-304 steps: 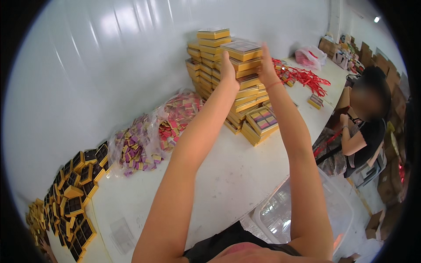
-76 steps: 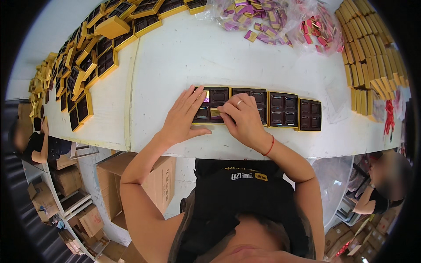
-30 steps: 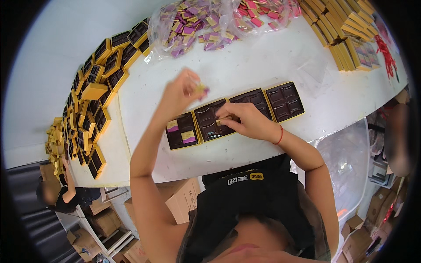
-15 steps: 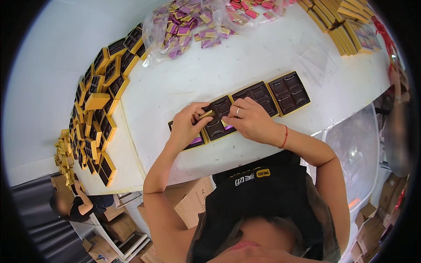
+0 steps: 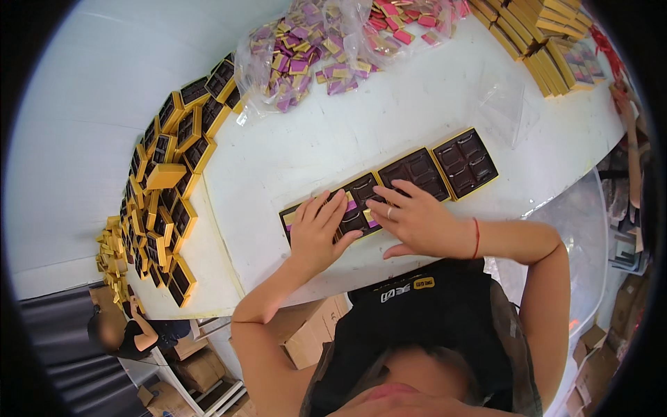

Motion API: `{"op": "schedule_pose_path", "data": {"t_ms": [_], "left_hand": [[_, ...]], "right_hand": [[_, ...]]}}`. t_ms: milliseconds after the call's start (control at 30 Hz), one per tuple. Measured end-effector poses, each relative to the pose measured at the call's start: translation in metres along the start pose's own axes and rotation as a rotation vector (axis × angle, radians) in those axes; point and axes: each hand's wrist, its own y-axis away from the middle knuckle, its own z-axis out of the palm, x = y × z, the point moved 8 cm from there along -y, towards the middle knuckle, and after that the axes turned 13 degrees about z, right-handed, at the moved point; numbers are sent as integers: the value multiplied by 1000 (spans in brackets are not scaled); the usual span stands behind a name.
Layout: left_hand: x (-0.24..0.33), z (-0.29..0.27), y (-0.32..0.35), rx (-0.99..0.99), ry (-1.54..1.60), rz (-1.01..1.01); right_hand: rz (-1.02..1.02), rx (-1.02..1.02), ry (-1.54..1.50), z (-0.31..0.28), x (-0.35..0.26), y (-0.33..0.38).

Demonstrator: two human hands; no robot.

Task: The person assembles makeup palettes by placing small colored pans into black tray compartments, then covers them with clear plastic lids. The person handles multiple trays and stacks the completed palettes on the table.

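Observation:
Several gold-edged boxes with dark moulded trays stand in a slanted row on the table. My left hand (image 5: 316,233) lies over the leftmost box (image 5: 283,213), fingers stretched and thumb apart, holding nothing. Over the second box (image 5: 363,186), my right hand (image 5: 417,221) is open too, its fingertips resting by the tray. Two purple-and-gold wrapped pieces (image 5: 351,201) show in that second box, between my hands. Part of another wrapped piece shows in the leftmost box, the rest covered by my left hand. The third box (image 5: 415,174) and the rightmost box (image 5: 465,165) have bare compartments.
Stacked boxes with dark trays (image 5: 167,177) crowd the table's left side. Clear bags of purple-and-gold pieces (image 5: 299,59) and red pieces (image 5: 403,28) lie at the back. Gold boxes (image 5: 556,62) are piled at far right, near clear plastic sheets (image 5: 504,104). Another person (image 5: 128,333) is at lower left.
The gold-topped piece in my left fingers has been let go, and a second piece now shows in the second box. Both hands have opened from pinches. The whole view has shifted slightly.

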Motion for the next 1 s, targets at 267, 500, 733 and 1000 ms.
{"op": "schedule_pose_path", "data": {"t_ms": [267,500,733,1000], "left_hand": [[-216,-15,-136,413,56,-164],[-270,15,-167,43,-171,-247],[-265,-5,-128,501,785,-529],[-133,-22,-108,221,957,-391]], "right_hand": [[278,392,-312,19,149,-205],[552,141,-33,63,196,-253],[250,560,-445,4,182,-216],[329,269,-1183,-53,141,-85]]}}
